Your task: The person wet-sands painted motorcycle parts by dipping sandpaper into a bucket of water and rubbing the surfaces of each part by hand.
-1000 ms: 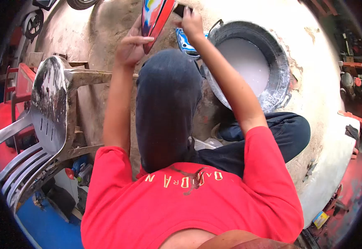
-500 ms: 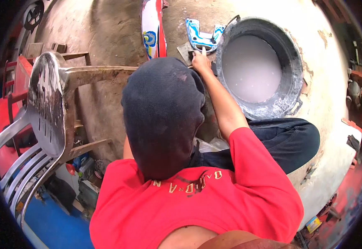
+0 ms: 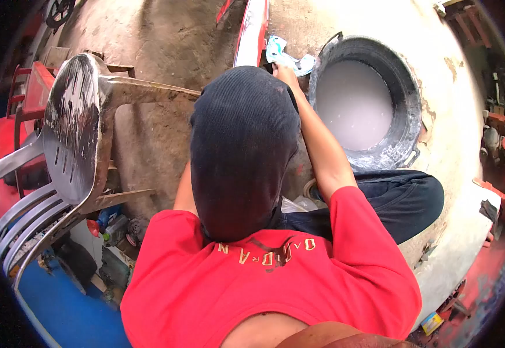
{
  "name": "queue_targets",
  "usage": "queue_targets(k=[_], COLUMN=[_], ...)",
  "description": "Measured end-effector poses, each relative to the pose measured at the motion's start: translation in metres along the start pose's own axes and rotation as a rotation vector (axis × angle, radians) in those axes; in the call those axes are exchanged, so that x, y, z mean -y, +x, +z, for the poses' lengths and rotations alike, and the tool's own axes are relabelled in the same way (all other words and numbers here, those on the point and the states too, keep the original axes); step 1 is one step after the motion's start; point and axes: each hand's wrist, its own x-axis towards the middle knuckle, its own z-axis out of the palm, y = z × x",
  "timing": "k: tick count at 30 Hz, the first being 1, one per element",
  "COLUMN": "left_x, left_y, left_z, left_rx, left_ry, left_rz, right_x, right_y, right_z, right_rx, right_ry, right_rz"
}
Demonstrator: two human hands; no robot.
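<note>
My right hand (image 3: 287, 76) reaches past my raised knee (image 3: 243, 145), between the knee and a large black tub (image 3: 413, 104) of cloudy grey liquid (image 3: 354, 107). Its fingers look bent and closed, partly hidden, beside a small dark patch; what they hold cannot be made out. Just beyond them lies a curved panel (image 3: 290, 60) with white and light-blue patterning. A long white and red panel (image 3: 251, 36) stretches away at the hand's left, its near end behind my knee. My left forearm (image 3: 185, 191) runs behind the knee, which hides my left hand.
A wooden chair with a worn metal-like spatula-and-fork-shaped back (image 3: 70, 124) stands close on the left. Red chairs (image 3: 35, 95) and cluttered tools sit behind it. A clear plastic bag (image 3: 300, 204) lies under my legs. A blue surface (image 3: 70, 310) fills the lower left.
The long panel has shifted right and shows white where a blue and yellow swirl was. My right hand's outstretched finger no longer shows on the blue-patterned panel, which looks turned. My knee has shifted right.
</note>
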Motion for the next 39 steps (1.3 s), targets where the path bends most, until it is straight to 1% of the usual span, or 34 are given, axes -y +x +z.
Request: queue_targets(k=[1, 6, 9, 10, 12, 13, 14, 15, 17, 19, 20, 21, 23, 25, 27, 29, 31, 33, 34, 36, 38, 39], left_x=[0.000, -0.004, -0.010, -0.013, -0.021, -0.028, -0.037, -0.052, -0.090, -0.139, -0.162, -0.186, -0.208, -0.191, -0.135, -0.058, 0.011, 0.070, 0.079, 0.076, 0.085, 0.103], left_y=[0.000, -0.004, -0.005, -0.005, -0.005, -0.004, -0.004, -0.003, 0.000, -0.009, -0.021, -0.043, -0.098, -0.146, -0.156, -0.117, -0.092, -0.078, -0.083, -0.101, -0.100, -0.084], left_z=[0.000, -0.005, -0.006, -0.006, -0.006, -0.005, -0.004, 0.002, 0.013, 0.046, 0.070, 0.101, 0.174, 0.230, 0.258, 0.260, 0.271, 0.282, 0.288, 0.293, 0.292, 0.281], left_rx=[-0.006, -0.028, -0.037, -0.039, -0.033, -0.034, -0.028, -0.019, 0.002, 0.046, 0.075, 0.108, 0.177, 0.299, 0.543, 0.615, 0.552, 0.477, 0.444, 0.531, 0.584, 0.592], left_ry=[0.002, 0.004, 0.017, 0.022, 0.046, 0.058, 0.073, 0.091, 0.139, 0.252, 0.356, 0.519, 0.979, 1.379, 1.356, 1.354, 1.296, 1.104, 1.013, 0.973, 0.917, 0.881], left_rz=[0.000, 0.006, 0.008, 0.009, 0.015, 0.024, 0.035, 0.051, 0.111, 0.236, 0.343, 0.485, 0.819, 0.852, 0.781, 0.965, 0.852, 0.842, 0.833, 0.640, 0.505, 0.471], right_x=[0.007, 0.043, 0.057, 0.063, 0.068, 0.068, 0.070, 0.074, 0.074, 0.110, 0.114, 0.117, 0.124, 0.128, 0.130, 0.128, 0.126, 0.118, 0.118, 0.106, 0.092, 0.087], right_y=[0.002, -0.011, -0.014, -0.016, -0.014, -0.015, -0.021, -0.023, -0.026, -0.064, -0.074, -0.081, -0.092, -0.109, -0.125, -0.144, -0.164, -0.182, -0.194, -0.208, -0.220, -0.223], right_z=[-0.007, -0.054, -0.076, -0.082, -0.087, -0.088, -0.097, -0.100, -0.113, -0.159, -0.172, -0.183, -0.207, -0.229, -0.254, -0.278, -0.297, -0.308, -0.312, -0.304, -0.294, -0.290], right_rx=[-0.040, -0.226, -0.285, -0.296, -0.313, -0.326, -0.244, -0.280, -0.292, -0.217, -0.224, -0.228, -0.265, -0.321, -0.302, -0.282, -0.281, -0.260, -0.229, -0.188, -0.147, -0.126], right_ry=[0.031, 0.139, 0.285, 0.288, 0.405, 0.463, 0.502, 0.450, 0.538, 0.750, 0.770, 0.793, 0.841, 0.882, 0.917, 0.906, 0.891, 0.874, 0.935, 1.054, 1.150, 1.187], right_rz=[-0.023, 0.062, 0.054, 0.079, 0.098, 0.110, 0.103, 0.067, 0.047, 0.147, 0.141, 0.128, 0.086, 0.047, 0.014, -0.011, -0.016, -0.010, 0.019, 0.098, 0.167, 0.194])
